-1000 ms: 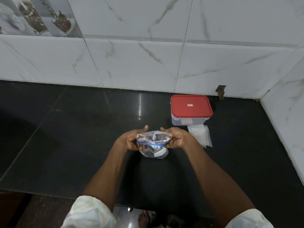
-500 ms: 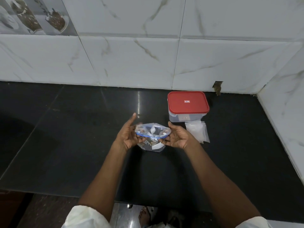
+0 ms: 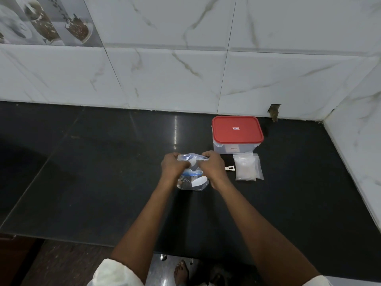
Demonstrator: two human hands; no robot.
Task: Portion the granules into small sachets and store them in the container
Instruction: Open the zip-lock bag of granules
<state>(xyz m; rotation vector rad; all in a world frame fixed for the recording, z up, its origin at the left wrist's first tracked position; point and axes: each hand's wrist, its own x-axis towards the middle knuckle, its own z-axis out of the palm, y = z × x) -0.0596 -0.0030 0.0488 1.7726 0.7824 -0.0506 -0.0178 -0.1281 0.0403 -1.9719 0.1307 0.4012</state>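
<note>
A black polished table (image 3: pixel 86 182) runs beneath a wall of white marbled tiles (image 3: pixel 165 75), meeting a second tiled wall at the right corner. Toward the back right of the table stands a clear container (image 3: pixel 235 148) with its red lid (image 3: pixel 237 129) on. Just in front of the container lies a small stack of clear sachets (image 3: pixel 246 169) holding white granules, flat on the table. A small white clip-like piece (image 3: pixel 229 168) rests beside the stack on its left; what it is cannot be made out. At the centre, a person grips a clear plastic bag (image 3: pixel 191 180) with blue print, which stands on the table. The left hand (image 3: pixel 173 165) and the right hand (image 3: pixel 211 165) are each closed on the bag's crumpled top, fingers pinching the plastic from either side.
</note>
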